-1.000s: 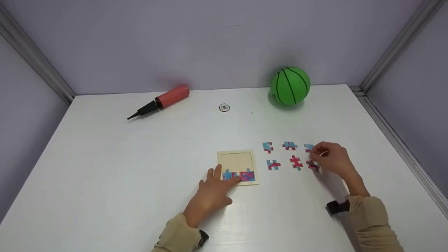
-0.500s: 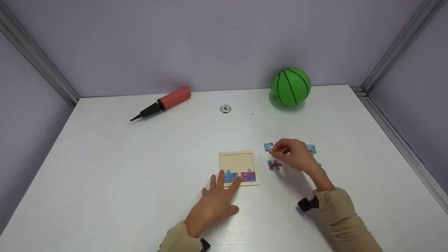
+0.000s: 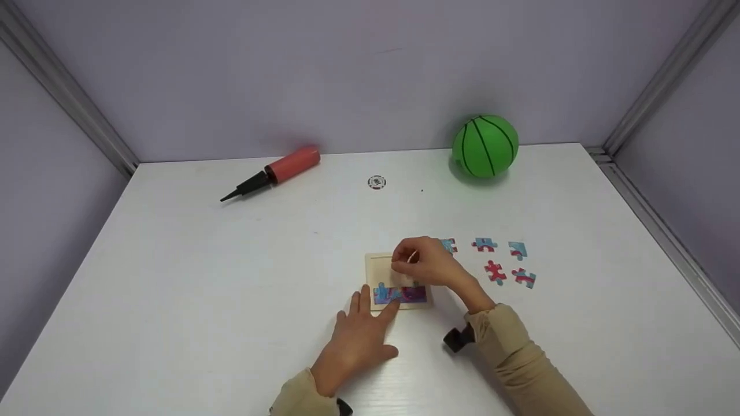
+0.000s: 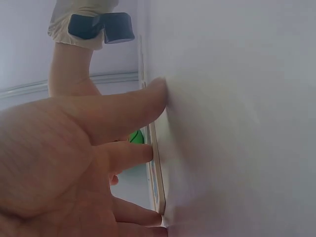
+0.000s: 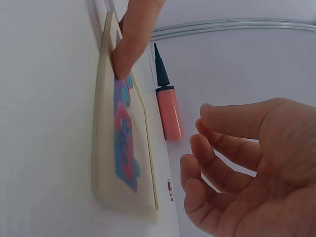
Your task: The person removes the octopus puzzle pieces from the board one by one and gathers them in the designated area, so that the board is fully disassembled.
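In the head view, a square wooden puzzle tray (image 3: pixel 368 271) has interlocking jigsaw pieces (image 3: pixel 411 294) in blue, pink and purple along its near side. My left hand (image 3: pixel 355 346) lies with fingers spread at the near left corner, one fingertip on the placed pieces. Over the tray's right half hovers my right hand (image 3: pixel 430 263), fingers loosely bent. The right wrist view has thumb and fingertips (image 5: pixel 205 111) close together, with no piece showing between them. Loose jigsaw pieces lie right of the tray, among them a red one (image 3: pixel 494 272) and a blue one (image 3: pixel 448 245) partly behind the right hand.
A red and black hand pump (image 3: pixel 293 163) lies at the back left of the white table (image 3: pixel 202 277). A green ball (image 3: pixel 485 146) stands at the back right against the wall. Between them is a small round chip (image 3: pixel 377 182). Walls enclose the back and sides.
My right hand has moved left from the far-right loose pieces, over the others, to above the tray. My left hand stays at the tray. The head view has shifted slightly.
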Demonstrator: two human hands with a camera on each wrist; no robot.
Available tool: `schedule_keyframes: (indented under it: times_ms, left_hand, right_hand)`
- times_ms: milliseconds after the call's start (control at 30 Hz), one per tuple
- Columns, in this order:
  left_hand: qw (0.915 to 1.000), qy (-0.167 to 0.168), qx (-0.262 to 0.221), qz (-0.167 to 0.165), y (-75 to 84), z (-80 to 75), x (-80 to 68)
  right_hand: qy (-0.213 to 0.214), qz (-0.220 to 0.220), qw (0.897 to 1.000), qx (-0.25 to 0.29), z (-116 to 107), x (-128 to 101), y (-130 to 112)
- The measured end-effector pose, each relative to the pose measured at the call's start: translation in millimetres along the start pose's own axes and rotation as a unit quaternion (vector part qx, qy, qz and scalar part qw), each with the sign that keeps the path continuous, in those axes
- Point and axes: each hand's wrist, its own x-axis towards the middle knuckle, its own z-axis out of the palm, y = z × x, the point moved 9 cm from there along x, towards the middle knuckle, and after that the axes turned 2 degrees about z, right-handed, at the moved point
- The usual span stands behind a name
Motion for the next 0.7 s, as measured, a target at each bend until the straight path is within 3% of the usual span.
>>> schedule_keyframes:
  times_ms: [167, 367, 700]
  left_hand:
    - [0.9999, -0.009, 0.004, 0.0, -0.7, 0.0, 0.9]
    - [0.9995, -0.012, 0.03, 0.006, -2.3, -2.4, 0.5]
    - [0.9997, -0.003, 0.02, 0.01, -5.8, -4.2, 1.7]
  right_hand:
    - [-0.031, -0.019, 0.999, 0.014, 14.4, 6.7, -7.8]
    - [-0.059, -0.009, 0.998, 0.009, 22.8, 10.0, -7.2]
    - [-0.06, -0.025, 0.998, 0.001, 26.1, 11.7, -2.3]
